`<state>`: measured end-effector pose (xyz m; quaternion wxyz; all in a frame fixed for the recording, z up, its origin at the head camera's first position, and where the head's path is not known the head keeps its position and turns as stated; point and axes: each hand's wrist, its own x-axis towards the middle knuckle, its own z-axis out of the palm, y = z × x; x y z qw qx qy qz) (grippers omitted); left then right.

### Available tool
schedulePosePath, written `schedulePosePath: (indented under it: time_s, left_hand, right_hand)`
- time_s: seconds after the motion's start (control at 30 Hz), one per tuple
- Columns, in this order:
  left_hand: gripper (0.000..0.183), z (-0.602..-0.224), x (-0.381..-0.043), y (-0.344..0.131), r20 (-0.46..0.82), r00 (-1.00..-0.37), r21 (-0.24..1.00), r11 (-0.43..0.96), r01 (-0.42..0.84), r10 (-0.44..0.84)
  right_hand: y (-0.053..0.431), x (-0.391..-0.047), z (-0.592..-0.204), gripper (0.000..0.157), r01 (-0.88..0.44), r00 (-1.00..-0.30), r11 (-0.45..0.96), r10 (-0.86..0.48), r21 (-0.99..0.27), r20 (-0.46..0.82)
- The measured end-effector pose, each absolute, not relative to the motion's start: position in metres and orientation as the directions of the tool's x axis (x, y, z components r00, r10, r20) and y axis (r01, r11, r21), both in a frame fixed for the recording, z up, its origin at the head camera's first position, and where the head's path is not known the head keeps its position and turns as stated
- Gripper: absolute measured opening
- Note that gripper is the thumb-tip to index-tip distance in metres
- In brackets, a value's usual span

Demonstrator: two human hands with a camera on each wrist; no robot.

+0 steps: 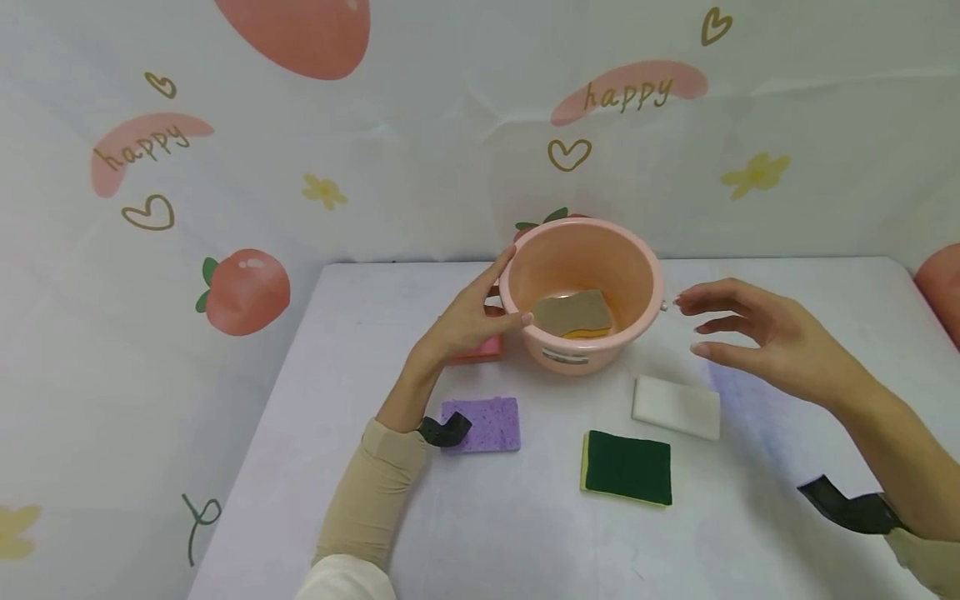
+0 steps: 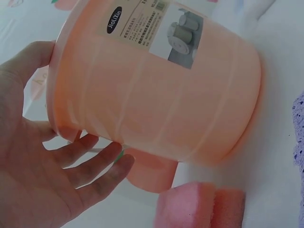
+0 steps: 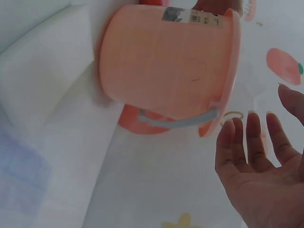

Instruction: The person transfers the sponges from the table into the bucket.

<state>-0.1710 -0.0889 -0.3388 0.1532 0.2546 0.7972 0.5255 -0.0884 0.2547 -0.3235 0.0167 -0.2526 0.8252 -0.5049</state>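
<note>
A light pink bucket [image 1: 570,354] stands on the white table, with a tan sponge [image 1: 573,312] visible inside. My left hand [image 1: 472,315] holds its rim from the left, thumb at the front and index finger along the side. In the left wrist view the other fingers of the left hand [image 2: 52,156] hang beside the wall, a little below the rim. My right hand [image 1: 757,329] is just right of the bucket, fingers spread and loosely bent, holding nothing. The right wrist view shows the grey handle [image 3: 180,121] hanging on the bucket's side.
Several sponges lie around the bucket: a pink-red one [image 1: 480,350] behind my left wrist, a purple one [image 1: 491,425], a green-and-yellow one [image 1: 628,468] in front, and a white block [image 1: 677,407] at the right. A patterned backdrop [image 1: 450,167] rises behind the table.
</note>
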Motion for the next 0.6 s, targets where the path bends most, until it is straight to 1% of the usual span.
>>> schedulePosePath:
  time_s: [0.5,0.6]
  left_hand:
    - [0.09,-0.339,-0.172,-0.09,0.016,-0.822,0.919,0.315,0.236,0.569]
    - [0.09,-0.34,-0.172,-0.09,0.018,-0.818,0.922,0.307,0.235,0.575]
  right_hand:
    - [0.28,-0.076,-0.347,0.059,-0.381,-0.883,0.369,-0.416,-0.848,0.217]
    - [0.284,-0.073,-0.353,0.059,-0.354,-0.893,0.369,-0.407,-0.859,0.193]
